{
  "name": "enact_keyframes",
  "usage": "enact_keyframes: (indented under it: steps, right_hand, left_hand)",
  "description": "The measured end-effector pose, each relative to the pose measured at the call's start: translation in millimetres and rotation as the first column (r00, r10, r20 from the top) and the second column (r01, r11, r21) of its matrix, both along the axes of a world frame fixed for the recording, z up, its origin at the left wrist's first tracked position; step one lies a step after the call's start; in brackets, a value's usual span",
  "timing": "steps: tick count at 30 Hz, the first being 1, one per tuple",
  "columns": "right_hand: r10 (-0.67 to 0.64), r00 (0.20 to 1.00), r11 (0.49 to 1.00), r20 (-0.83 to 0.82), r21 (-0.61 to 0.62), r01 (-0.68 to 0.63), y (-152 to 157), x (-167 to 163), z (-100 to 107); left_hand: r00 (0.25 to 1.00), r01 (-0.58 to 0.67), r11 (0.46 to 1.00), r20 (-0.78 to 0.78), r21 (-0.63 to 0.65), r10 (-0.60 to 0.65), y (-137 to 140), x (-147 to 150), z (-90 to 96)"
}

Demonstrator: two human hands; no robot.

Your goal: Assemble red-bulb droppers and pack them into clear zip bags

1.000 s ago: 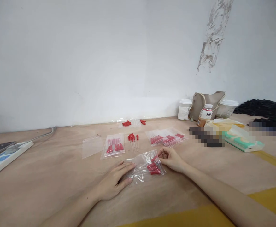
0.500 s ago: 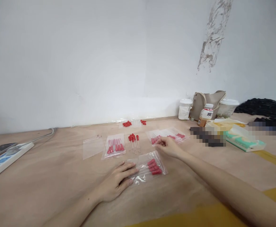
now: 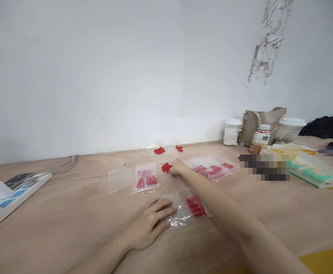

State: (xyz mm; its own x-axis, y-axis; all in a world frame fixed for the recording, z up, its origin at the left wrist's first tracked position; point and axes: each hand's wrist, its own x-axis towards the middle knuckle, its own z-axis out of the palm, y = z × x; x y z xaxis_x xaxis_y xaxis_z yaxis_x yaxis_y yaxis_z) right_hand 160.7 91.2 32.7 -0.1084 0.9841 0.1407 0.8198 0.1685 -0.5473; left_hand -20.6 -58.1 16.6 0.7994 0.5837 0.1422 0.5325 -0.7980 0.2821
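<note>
My left hand (image 3: 150, 224) lies with fingers spread on the left end of a clear zip bag (image 3: 180, 220). Inside this bag are several droppers with red bulbs (image 3: 195, 207), partly covered by my right forearm. My right hand (image 3: 177, 167) is at the red-bulbed ends of a small group of loose droppers (image 3: 168, 176) with thin clear stems. Its fingers are mostly hidden, so I cannot see whether they grip one. To the left of this group lies a filled bag of droppers (image 3: 146, 178), and farther left a flat clear bag (image 3: 120, 179).
More bagged droppers (image 3: 212, 167) lie right of my right hand. Loose red bulbs (image 3: 159, 150) sit on plastic by the wall. A power strip (image 3: 20, 198) is at left. At right stand a cup (image 3: 232, 132), a bottle (image 3: 260, 140) and a tissue pack (image 3: 316, 171).
My right hand has moved left, from beside the bagged droppers to the loose group. My left hand stays on the bag. The whole view has shifted slightly.
</note>
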Motion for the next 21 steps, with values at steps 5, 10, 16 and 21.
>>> enact_keyframes:
  steps: [5,10,16,21]
  right_hand:
    - [-0.016,0.984,0.999,-0.175,-0.051,0.007,-6,1,6]
    - [-0.058,0.922,0.998,-0.382,-0.033,0.049,-32,55,18]
    - [-0.011,0.606,1.000,-0.795,-0.018,-0.005,-93,122,-3]
    - [-0.018,0.464,0.985,-0.886,0.063,0.158,-112,128,-29]
  left_hand:
    - [1.000,0.002,1.000,-0.007,0.009,-0.002,-1,0,0.9]
    - [1.000,-0.005,1.000,-0.002,0.003,0.005,-2,0,2.0]
    - [1.000,-0.012,1.000,0.023,0.011,0.012,-2,1,2.3]
    - [1.000,-0.025,1.000,0.009,0.005,0.024,-2,1,3.8]
